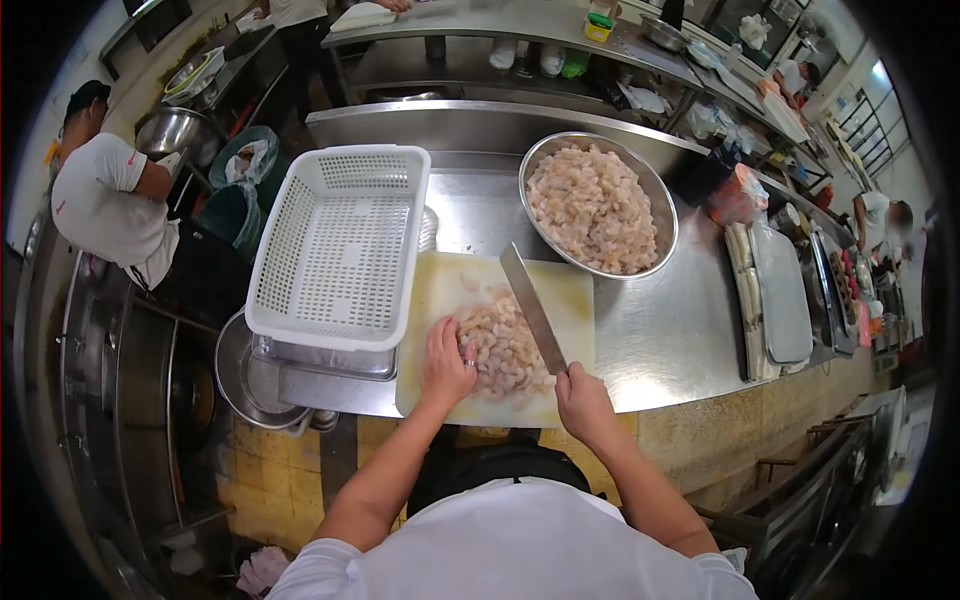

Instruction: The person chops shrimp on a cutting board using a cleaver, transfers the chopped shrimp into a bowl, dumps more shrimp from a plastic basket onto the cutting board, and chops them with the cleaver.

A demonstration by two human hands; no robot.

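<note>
Apparent knife-work step on the cutting board (430,285): shrimp (503,352) at its centre, left hand (446,372) unclenched against them, right hand (586,402) clenching the knife (535,312) over its right side; further cutting calls for guarded fingertips.

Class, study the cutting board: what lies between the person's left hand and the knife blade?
The head view shows a pile of peeled shrimp on the cutting board, between the left hand and the knife blade.

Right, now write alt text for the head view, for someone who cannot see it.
Left hand at a pile of shrimp on a cutting board, right hand holding a large knife; a white basket stands left, a heaped metal bowl beyond.
</note>
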